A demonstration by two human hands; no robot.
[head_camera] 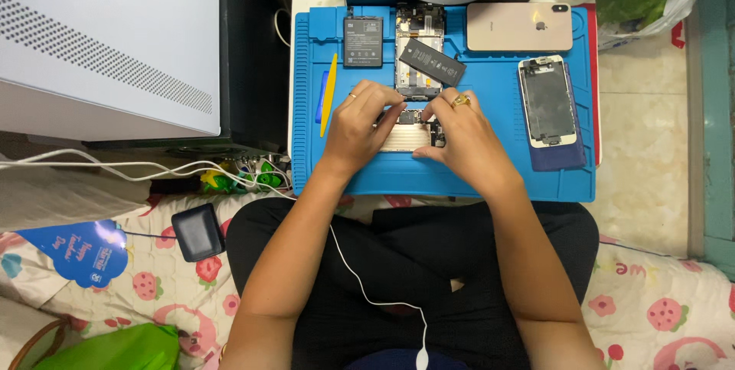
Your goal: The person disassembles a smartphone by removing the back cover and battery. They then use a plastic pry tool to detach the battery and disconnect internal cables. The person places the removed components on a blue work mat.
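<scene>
Now both wrists bent inward, left hand (358, 127) and right hand (459, 136) fingers seemingly pinching opened phone (406, 136), blue mat (490, 175).

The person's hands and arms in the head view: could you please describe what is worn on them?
Both forearms are bare, with no sleeves showing. The left hand wears a thin ring on one finger. The right hand wears a chunkier gold ring with a dark stone. No gloves, watch or bracelets show. A thin white cable trails down over the lap between the arms.
</scene>
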